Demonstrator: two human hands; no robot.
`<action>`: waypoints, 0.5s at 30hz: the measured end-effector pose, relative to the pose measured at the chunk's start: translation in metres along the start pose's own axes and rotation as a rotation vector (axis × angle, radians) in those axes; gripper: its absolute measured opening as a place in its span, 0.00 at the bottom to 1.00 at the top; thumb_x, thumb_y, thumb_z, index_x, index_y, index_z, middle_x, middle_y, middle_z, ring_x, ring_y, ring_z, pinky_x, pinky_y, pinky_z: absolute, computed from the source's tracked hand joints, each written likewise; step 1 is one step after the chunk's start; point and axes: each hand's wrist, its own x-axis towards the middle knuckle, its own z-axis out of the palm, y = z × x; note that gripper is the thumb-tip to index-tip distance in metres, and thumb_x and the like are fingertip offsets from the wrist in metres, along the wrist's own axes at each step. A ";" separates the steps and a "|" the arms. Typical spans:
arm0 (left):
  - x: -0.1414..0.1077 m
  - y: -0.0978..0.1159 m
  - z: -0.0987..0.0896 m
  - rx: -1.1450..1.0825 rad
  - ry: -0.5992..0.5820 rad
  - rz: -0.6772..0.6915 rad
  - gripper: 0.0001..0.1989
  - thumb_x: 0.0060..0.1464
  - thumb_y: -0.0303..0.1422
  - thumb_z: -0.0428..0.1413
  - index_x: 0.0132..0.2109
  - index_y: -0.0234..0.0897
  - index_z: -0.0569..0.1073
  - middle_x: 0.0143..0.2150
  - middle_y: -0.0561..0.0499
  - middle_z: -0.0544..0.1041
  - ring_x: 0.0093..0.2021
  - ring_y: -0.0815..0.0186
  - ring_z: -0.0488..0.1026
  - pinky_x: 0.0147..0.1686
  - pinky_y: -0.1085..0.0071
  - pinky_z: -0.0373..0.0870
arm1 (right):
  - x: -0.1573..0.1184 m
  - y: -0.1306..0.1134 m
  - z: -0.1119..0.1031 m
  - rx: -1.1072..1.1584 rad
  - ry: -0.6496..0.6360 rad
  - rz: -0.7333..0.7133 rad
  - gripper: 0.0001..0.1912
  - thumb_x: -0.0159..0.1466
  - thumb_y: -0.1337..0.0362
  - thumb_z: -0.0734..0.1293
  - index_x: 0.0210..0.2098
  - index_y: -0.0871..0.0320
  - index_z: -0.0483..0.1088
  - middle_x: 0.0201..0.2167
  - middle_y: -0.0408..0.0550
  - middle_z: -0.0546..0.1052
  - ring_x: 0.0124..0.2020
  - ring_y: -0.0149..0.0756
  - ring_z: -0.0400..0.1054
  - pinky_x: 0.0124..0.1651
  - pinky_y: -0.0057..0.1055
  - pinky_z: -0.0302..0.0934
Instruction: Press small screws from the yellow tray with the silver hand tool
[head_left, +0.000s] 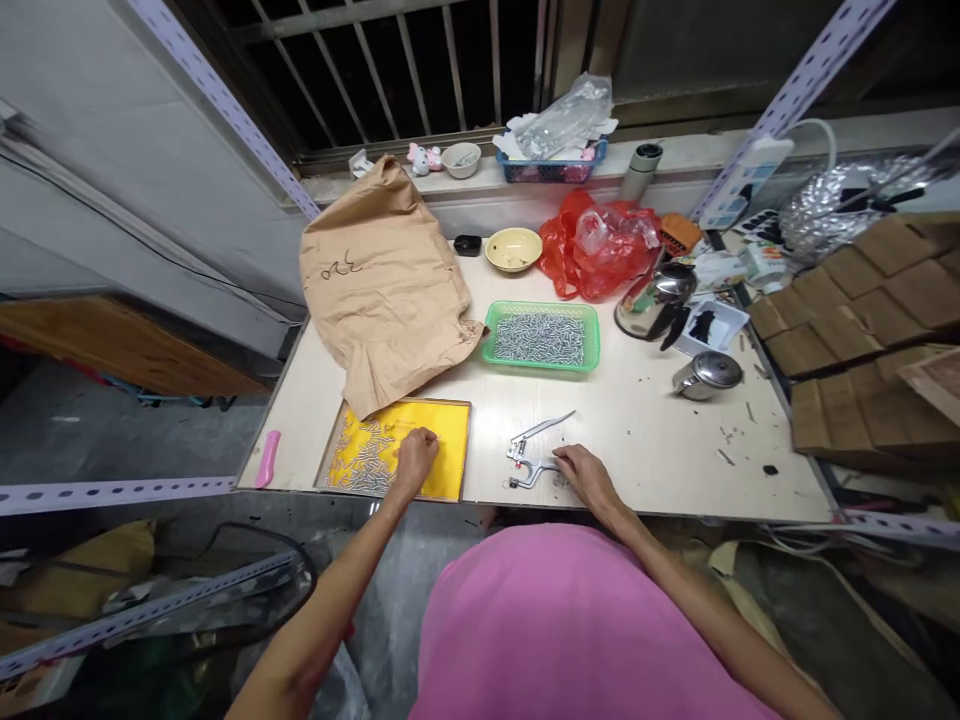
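My left hand (417, 458) is closed over the yellow tray (448, 450); whatever its fingers hold is too small to make out. Small metal pins (367, 460) lie heaped in the tray's left part. On the table, right of the tray, rests a silver hand tool (529, 462) with its upper lever raised. My right hand (585, 472) is at the tool's right end, its fingertips bent together by the handle; I cannot make out what is between them. Behind the tool a green basket (598, 345) holds many small metal pieces (540, 338).
A brown paper bag (386, 280) overlaps the tray's back edge. A pink-handled object (268, 458) lies at the left edge. Beyond the basket are a yellow bowl (513, 250) and red plastic bags (592, 245). A metal cup (709, 376) and kettle (652, 300) stand right, near cardboard boxes (877, 330).
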 end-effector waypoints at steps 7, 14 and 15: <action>-0.013 0.024 0.023 0.244 -0.038 0.036 0.14 0.57 0.24 0.45 0.40 0.28 0.75 0.40 0.37 0.75 0.39 0.58 0.73 0.36 0.68 0.64 | -0.005 0.004 -0.002 -0.060 -0.016 -0.013 0.11 0.66 0.64 0.58 0.43 0.57 0.71 0.40 0.49 0.75 0.39 0.36 0.70 0.41 0.31 0.64; -0.011 0.005 0.024 0.304 -0.095 0.131 0.14 0.60 0.27 0.45 0.40 0.30 0.75 0.40 0.39 0.73 0.41 0.59 0.72 0.38 0.69 0.64 | -0.014 0.011 -0.004 -0.091 -0.037 0.015 0.11 0.67 0.65 0.58 0.43 0.58 0.70 0.39 0.49 0.74 0.39 0.35 0.70 0.41 0.30 0.64; -0.011 0.005 0.024 0.297 -0.085 0.140 0.14 0.61 0.28 0.45 0.40 0.30 0.75 0.40 0.40 0.74 0.42 0.59 0.72 0.38 0.69 0.64 | -0.014 0.010 -0.005 -0.116 -0.044 0.019 0.11 0.67 0.66 0.58 0.44 0.58 0.70 0.39 0.49 0.74 0.39 0.35 0.70 0.41 0.30 0.63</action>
